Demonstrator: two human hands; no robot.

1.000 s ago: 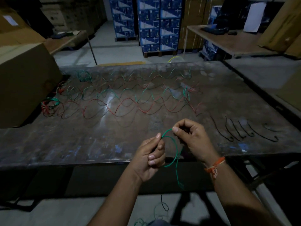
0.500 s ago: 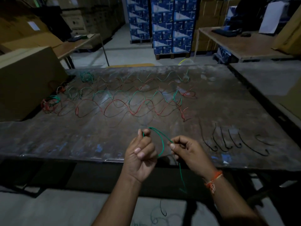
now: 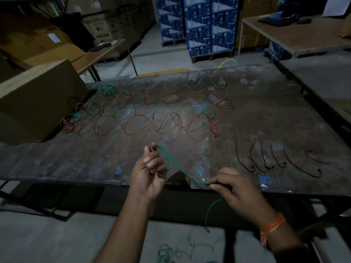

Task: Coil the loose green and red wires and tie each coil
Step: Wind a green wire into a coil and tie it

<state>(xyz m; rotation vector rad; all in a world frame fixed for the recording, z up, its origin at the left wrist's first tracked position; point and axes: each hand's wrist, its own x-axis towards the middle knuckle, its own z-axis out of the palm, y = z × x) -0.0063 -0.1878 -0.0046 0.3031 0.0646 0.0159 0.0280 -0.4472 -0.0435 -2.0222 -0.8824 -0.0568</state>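
A thin green wire (image 3: 177,168) runs between my two hands above the near edge of the worn metal table (image 3: 266,114). My left hand (image 3: 149,174) grips one end with curled fingers, and a small loop of the wire sits by its fingertips. Farther right and lower, my right hand (image 3: 237,190) pinches the same wire, whose tail hangs down to the floor. Loose wavy red wires (image 3: 144,128) and green wires (image 3: 167,107) lie spread across the middle of the table. A small green coil (image 3: 107,90) lies at the far left.
Several short dark wire pieces (image 3: 266,160) lie in a row on the table's right. A large cardboard box (image 3: 36,99) stands at the left edge. More green wire (image 3: 167,253) lies on the floor below. Other tables and stacked blue cartons (image 3: 197,21) stand behind.
My hands have drawn apart: the right hand slid down and right along the green wire, stretching the former loop into a longer span. The left hand holds its end up.
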